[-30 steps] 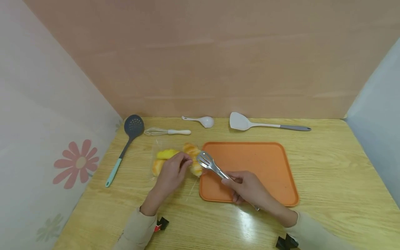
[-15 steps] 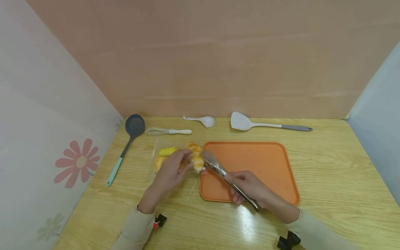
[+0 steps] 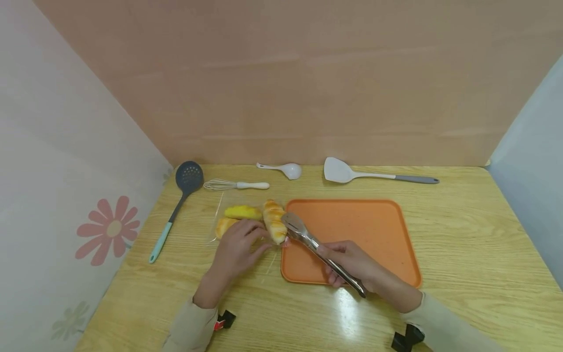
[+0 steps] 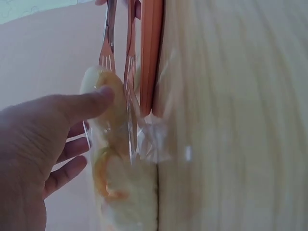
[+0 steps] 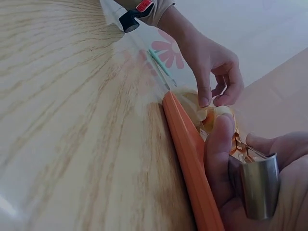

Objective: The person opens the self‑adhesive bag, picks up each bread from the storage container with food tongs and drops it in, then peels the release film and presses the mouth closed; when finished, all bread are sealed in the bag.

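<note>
A plastic-wrapped bread roll (image 3: pixel 274 221) lies beside the orange tray's (image 3: pixel 352 215) left edge, with a yellow roll (image 3: pixel 243 211) and a third, orange-brown one (image 3: pixel 225 227) to its left. Just in front of these hovers my left hand (image 3: pixel 237 250), thumb and fingers spread apart; in the left wrist view its thumb (image 4: pixel 94 102) overlaps the bread's end, and contact is unclear. My right hand (image 3: pixel 349 261) grips metal tongs (image 3: pixel 323 249) over the tray. Their slotted head reaches the bread roll's right side, its two arms parted in the left wrist view.
Along the back lie a slotted skimmer (image 3: pixel 189 178), a whisk (image 3: pixel 237 185), a white spoon (image 3: pixel 290 170) and a white spatula (image 3: pixel 338 171). A brown panel (image 3: pixel 308 98) rises behind the wooden table (image 3: pixel 462 234). Pale walls flank both sides.
My left hand has drawn back towards me from the bread roll, leaving more of it uncovered. The tongs have turned in my right hand, their head now against the roll's side.
</note>
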A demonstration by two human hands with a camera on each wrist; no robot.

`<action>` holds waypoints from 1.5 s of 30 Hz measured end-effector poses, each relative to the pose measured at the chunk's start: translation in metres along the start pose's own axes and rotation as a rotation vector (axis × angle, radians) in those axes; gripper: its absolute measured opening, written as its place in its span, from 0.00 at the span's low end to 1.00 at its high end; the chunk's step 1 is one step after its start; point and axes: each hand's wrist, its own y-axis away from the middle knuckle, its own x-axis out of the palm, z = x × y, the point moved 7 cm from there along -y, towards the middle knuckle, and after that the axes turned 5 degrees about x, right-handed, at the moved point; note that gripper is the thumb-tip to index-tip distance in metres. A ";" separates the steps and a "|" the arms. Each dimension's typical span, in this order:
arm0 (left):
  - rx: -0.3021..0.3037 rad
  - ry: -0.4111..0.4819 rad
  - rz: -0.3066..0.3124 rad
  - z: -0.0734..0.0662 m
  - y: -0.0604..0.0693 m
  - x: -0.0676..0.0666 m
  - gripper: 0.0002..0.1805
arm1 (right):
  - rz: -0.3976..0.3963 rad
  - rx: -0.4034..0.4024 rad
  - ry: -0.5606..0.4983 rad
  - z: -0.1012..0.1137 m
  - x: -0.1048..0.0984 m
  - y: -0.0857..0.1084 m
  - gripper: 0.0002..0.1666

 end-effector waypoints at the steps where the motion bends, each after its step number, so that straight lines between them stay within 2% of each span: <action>1: 0.005 -0.009 -0.012 -0.001 -0.001 0.000 0.18 | 0.000 0.002 -0.001 0.000 0.000 0.000 0.39; 6: 0.027 -0.031 -0.095 -0.005 -0.003 -0.002 0.12 | 0.007 -0.006 0.008 0.000 0.001 0.000 0.38; 9: 0.029 -0.013 -0.114 -0.007 -0.003 -0.002 0.10 | 0.001 -0.003 0.003 0.001 0.001 0.000 0.38; 12: 0.019 0.053 -0.098 -0.007 -0.003 -0.001 0.11 | -0.024 -0.003 0.004 0.001 0.000 -0.001 0.38; 16: -0.001 0.198 -0.056 -0.008 -0.003 -0.001 0.13 | -0.054 -0.016 0.012 0.000 -0.002 -0.003 0.39; 18: -0.007 0.222 -0.035 -0.010 -0.005 -0.002 0.14 | -0.058 -0.029 0.016 0.001 -0.001 -0.003 0.38; 21: -0.029 0.175 -0.010 -0.010 -0.006 -0.001 0.15 | -0.051 -0.047 0.014 0.001 0.001 -0.003 0.36; 25: -0.056 0.016 0.003 -0.007 -0.005 -0.001 0.20 | -0.037 -0.038 0.000 0.002 0.002 -0.003 0.37; 28: -0.063 -0.044 0.014 -0.008 -0.005 0.000 0.18 | -0.031 -0.027 -0.008 0.002 0.002 -0.003 0.37; 32: -0.054 -0.026 0.038 -0.012 -0.006 0.003 0.11 | -0.028 -0.023 -0.029 0.002 0.003 -0.003 0.39; 38: -0.045 0.049 0.056 -0.017 -0.006 0.006 0.10 | -0.030 -0.019 -0.075 0.001 0.008 -0.005 0.41; 45: -0.006 0.010 0.056 -0.019 -0.007 0.007 0.11 | -0.004 0.029 -0.078 0.000 0.009 -0.004 0.41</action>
